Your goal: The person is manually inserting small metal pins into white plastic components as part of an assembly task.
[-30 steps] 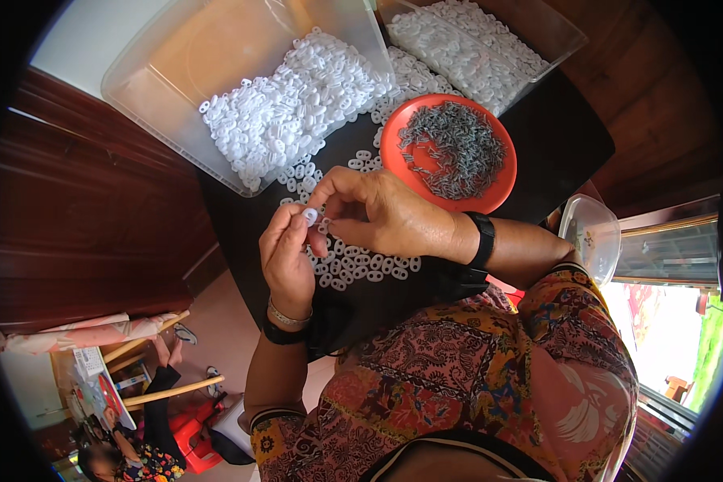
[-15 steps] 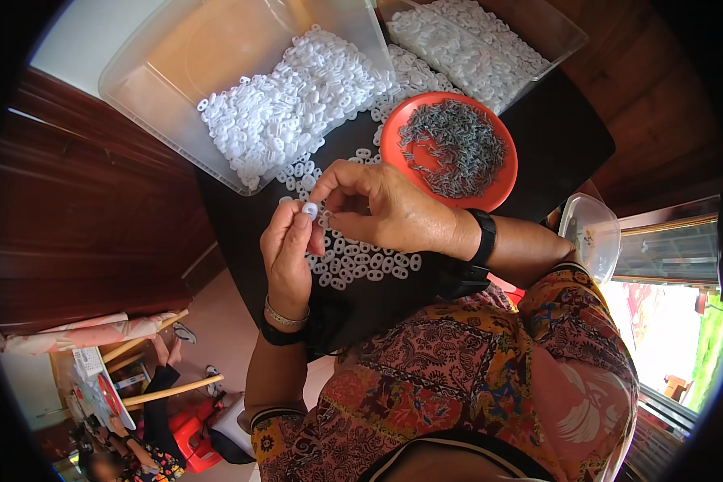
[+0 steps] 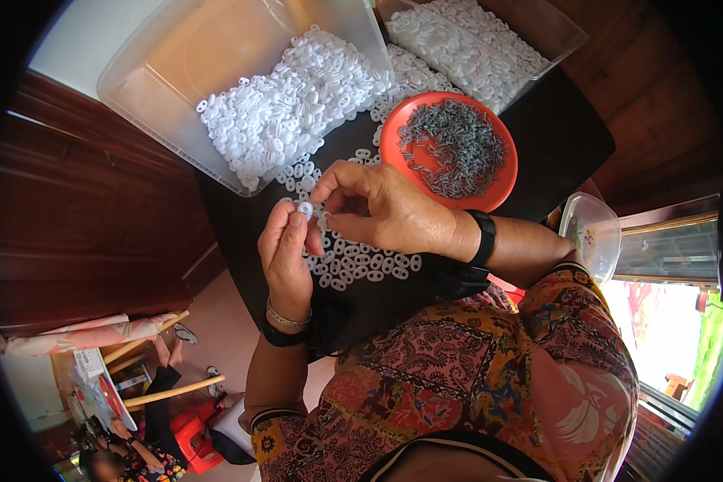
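Note:
Between the thumb and fingertips of my left hand [image 3: 285,261], a small white oval plastic piece with holes [image 3: 305,210] is pinched upright. My right hand [image 3: 390,205] is bent over it from the right, with the index fingertip close to the piece; whether it touches I cannot tell. Its other fingers are curled in, and what they may hold is hidden. Under and beside both hands, many matching white pieces [image 3: 361,261] lie loose on the black table [image 3: 241,221]. An orange-red round dish [image 3: 390,149] of small grey metal pins or screws [image 3: 462,149] stands beyond my right hand.
A large clear plastic bin [image 3: 161,149] heaped with white pieces lies at the far left. Another clear bin [image 3: 566,36] of them stands far right. A clear tub [image 3: 590,233] sits by my right elbow. At lower left, another person [image 3: 140,450] is near a red stool [image 3: 191,442].
My left hand has shifted slightly left with the white piece, which has turned a little. The right hand has barely moved.

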`<action>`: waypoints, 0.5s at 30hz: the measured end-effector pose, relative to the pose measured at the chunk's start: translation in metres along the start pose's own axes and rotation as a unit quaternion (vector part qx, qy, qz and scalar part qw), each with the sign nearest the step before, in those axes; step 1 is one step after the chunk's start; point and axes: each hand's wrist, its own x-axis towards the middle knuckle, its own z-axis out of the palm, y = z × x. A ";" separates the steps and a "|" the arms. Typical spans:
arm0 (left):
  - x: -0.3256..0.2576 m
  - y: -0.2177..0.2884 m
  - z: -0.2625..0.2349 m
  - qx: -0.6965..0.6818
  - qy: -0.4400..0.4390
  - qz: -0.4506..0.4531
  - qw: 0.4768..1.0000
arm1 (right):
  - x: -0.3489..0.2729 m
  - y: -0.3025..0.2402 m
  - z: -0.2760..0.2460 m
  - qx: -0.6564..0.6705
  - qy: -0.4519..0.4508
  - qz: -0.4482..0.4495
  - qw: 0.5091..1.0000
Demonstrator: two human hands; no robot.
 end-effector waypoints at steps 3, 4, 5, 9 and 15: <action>0.000 -0.003 -0.001 -0.004 -0.004 -0.003 1.000 | 0.000 0.001 0.000 -0.006 0.000 -0.003 1.000; 0.000 -0.003 -0.001 -0.004 -0.003 -0.003 1.000 | 0.000 0.001 0.000 -0.008 0.002 -0.005 1.000; 0.000 -0.002 -0.001 -0.007 -0.003 -0.001 1.000 | 0.000 0.001 0.001 -0.007 0.001 -0.005 1.000; 0.000 0.000 0.001 -0.014 0.003 -0.002 1.000 | 0.000 -0.001 0.000 -0.029 0.005 -0.010 1.000; -0.001 0.001 0.000 -0.009 0.008 -0.008 1.000 | 0.001 0.001 0.001 -0.045 0.003 -0.015 0.999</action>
